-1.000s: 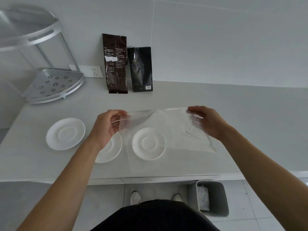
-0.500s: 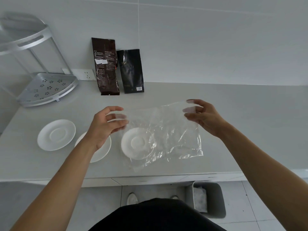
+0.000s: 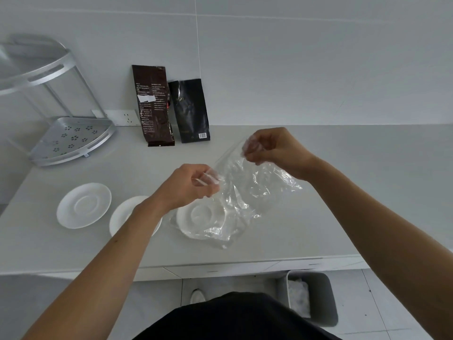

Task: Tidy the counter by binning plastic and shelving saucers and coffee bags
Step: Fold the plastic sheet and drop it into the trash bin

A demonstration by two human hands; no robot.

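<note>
A clear plastic sheet [image 3: 247, 197] hangs crumpled above the counter. My left hand [image 3: 188, 185] pinches its near left edge and my right hand [image 3: 274, 150] pinches its far top edge. Three white saucers lie in a row near the counter's front: left saucer [image 3: 83, 204], middle saucer [image 3: 122, 214] partly under my left forearm, right saucer [image 3: 198, 217] seen through the plastic. A brown coffee bag [image 3: 154, 106] and a black coffee bag [image 3: 190, 111] lean on the back wall.
A two-tier metal corner shelf [image 3: 71, 141] stands at the back left of the grey counter [image 3: 343, 192]. A wall socket [image 3: 125, 117] sits beside it. On the floor below the counter edge is a grey bin [image 3: 316, 298] with white waste inside.
The plastic was spread flat between my hands; now my hands have come closer together and curled on it, the sheet has crumpled, and my right hand has risen toward the back.
</note>
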